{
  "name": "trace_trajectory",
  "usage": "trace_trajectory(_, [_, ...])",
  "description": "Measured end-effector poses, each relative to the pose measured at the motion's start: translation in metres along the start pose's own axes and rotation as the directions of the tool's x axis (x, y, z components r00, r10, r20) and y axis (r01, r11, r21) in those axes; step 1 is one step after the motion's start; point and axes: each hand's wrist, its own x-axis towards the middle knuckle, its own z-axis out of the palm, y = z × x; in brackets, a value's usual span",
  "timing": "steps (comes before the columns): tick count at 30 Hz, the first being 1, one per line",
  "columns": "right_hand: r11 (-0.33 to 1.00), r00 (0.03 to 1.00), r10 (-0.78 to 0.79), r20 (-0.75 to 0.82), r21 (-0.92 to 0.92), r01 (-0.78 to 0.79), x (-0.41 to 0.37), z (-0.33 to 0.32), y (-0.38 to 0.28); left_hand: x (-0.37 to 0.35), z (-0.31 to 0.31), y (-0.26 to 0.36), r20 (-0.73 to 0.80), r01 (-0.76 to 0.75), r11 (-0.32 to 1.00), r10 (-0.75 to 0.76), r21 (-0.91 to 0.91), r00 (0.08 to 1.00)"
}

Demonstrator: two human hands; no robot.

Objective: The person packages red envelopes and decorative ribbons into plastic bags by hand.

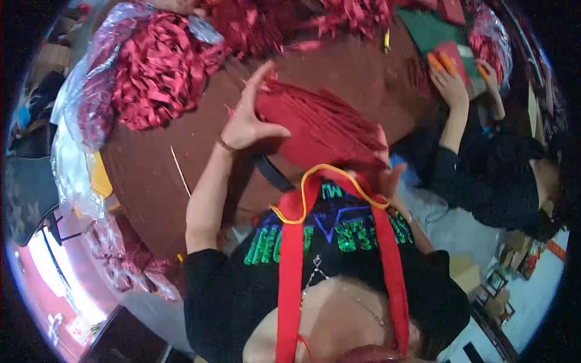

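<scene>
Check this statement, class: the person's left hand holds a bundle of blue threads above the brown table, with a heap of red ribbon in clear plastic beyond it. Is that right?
Not quite. The head view shows that the bundle of threads is red, not blue. The rest stands: the left hand holds it above the brown table, with the heap of red ribbon in clear plastic beyond it.

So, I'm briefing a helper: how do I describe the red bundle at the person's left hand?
On the brown table, look nearest the camera wearer, at the left hand. The bundle it touches is a flat sheaf of straight red strands, unlike the looped ribbon heaps in clear plastic farther off.
</scene>
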Motion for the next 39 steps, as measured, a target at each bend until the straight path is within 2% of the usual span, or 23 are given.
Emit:
trace_trajectory(1, [0.992,1.0,-0.025,0.001,0.12,0.025,0.001,-0.006,0.01,-0.003,0.004,0.002,-0.035,0.006,0.994,-0.009,-0.109,0.999])
trace_trajectory(2, [0.97,0.999,-0.05,0.002,0.239,0.048,0.004,-0.004,0.015,-0.004,0.004,-0.004,-0.037,-0.016,0.998,0.014,-0.065,0.999])
trace_trajectory(4, [0.955,0.937,-0.269,-0.225,0.068,0.29,0.034,0.03,-0.001,-0.004,0.005,-0.009,-0.03,-0.04,0.999,0.039,-0.014,0.999])
trace_trajectory(8, [0.927,0.882,-0.375,-0.284,-0.117,0.357,0.07,0.038,0.013,0.0,0.019,0.008,-0.055,-0.108,0.994,0.11,0.028,0.992])
trace_trajectory(11, [0.929,0.902,-0.352,-0.25,0.028,0.37,0.099,0.046,0.003,0.003,0.013,0.018,-0.092,-0.167,0.97,0.186,0.178,0.978])
trace_trajectory(13, [0.921,0.906,-0.389,-0.165,-0.1,0.377,0.133,0.015,0.005,0.004,0.014,0.018,-0.21,-0.174,0.976,0.144,-0.129,0.967])
trace_trajectory(14, [0.95,0.945,-0.311,-0.105,-0.006,0.312,0.139,0.011,-0.002,0.001,0.012,0.019,-0.188,-0.026,0.975,-0.016,-0.221,0.982])
trace_trajectory(15, [0.948,0.944,-0.317,-0.087,0.0,0.318,0.141,0.007,-0.006,0.001,0.01,0.014,-0.2,-0.038,0.977,-0.004,-0.208,0.98])
trace_trajectory(17, [0.738,0.818,-0.575,-0.019,-0.444,0.509,0.143,0.007,-0.011,-0.001,0.007,0.0,-0.207,-0.131,0.983,0.102,-0.131,0.973])
trace_trajectory(18, [0.813,0.849,-0.528,0.035,-0.267,0.517,0.139,0.014,-0.015,-0.005,0.007,-0.004,-0.21,-0.124,0.992,0.116,-0.027,0.971])
trace_trajectory(19, [0.81,0.846,-0.531,0.051,-0.261,0.524,0.135,0.017,-0.015,-0.007,0.007,-0.009,-0.222,-0.133,0.991,0.126,-0.018,0.967])
trace_trajectory(21, [0.619,0.714,-0.678,0.174,-0.389,0.683,0.126,0.02,-0.013,-0.009,0.006,-0.012,-0.239,-0.143,0.99,0.142,0.011,0.961])
trace_trajectory(22, [0.596,0.681,-0.692,0.242,-0.341,0.727,0.12,0.021,-0.012,-0.01,0.01,-0.01,-0.246,-0.132,0.988,0.109,-0.077,0.963])
trace_trajectory(25, [0.533,0.68,-0.652,0.335,-0.436,0.725,0.108,0.021,0.007,-0.012,0.014,-0.017,-0.23,-0.114,0.988,0.087,-0.106,0.969])
trace_trajectory(27, [0.59,0.735,-0.626,0.262,-0.457,0.666,0.099,0.032,-0.002,-0.01,0.014,-0.005,-0.22,-0.133,0.991,0.127,-0.013,0.967])
trace_trajectory(29, [0.811,0.919,-0.388,0.067,-0.448,0.375,0.102,0.031,-0.007,-0.007,0.011,-0.009,-0.214,-0.155,0.979,0.125,-0.132,0.969])
trace_trajectory(31, [0.791,0.913,-0.4,0.079,-0.474,0.387,0.108,0.029,-0.008,-0.009,0.001,-0.014,-0.192,-0.184,0.981,0.168,-0.068,0.967])
trace_trajectory(33, [0.864,0.95,-0.301,0.087,-0.397,0.31,0.111,0.031,-0.012,-0.008,-0.007,-0.012,-0.14,-0.241,0.969,0.248,0.059,0.959])
trace_trajectory(34, [0.863,0.949,-0.3,0.093,-0.397,0.312,0.111,0.033,-0.013,-0.011,-0.005,-0.012,-0.172,-0.268,0.956,0.246,-0.121,0.954])
trace_trajectory(35, [0.868,0.946,-0.305,0.111,-0.377,0.324,0.109,0.036,-0.013,-0.009,-0.006,-0.004,-0.178,-0.268,0.956,0.246,-0.118,0.953])
trace_trajectory(36, [0.873,0.943,-0.307,0.13,-0.356,0.333,0.109,0.038,-0.012,-0.006,-0.008,0.004,-0.278,-0.144,0.912,0.034,-0.385,0.96])
trace_trajectory(37, [0.876,0.945,-0.298,0.138,-0.354,0.328,0.109,0.039,-0.012,-0.006,-0.01,0.007,-0.315,-0.052,0.773,-0.196,-0.632,0.929])
trace_trajectory(39, [0.835,0.936,-0.321,0.148,-0.421,0.353,0.109,0.038,-0.012,-0.009,-0.019,0.002,-0.249,-0.313,0.731,0.198,-0.607,0.948])
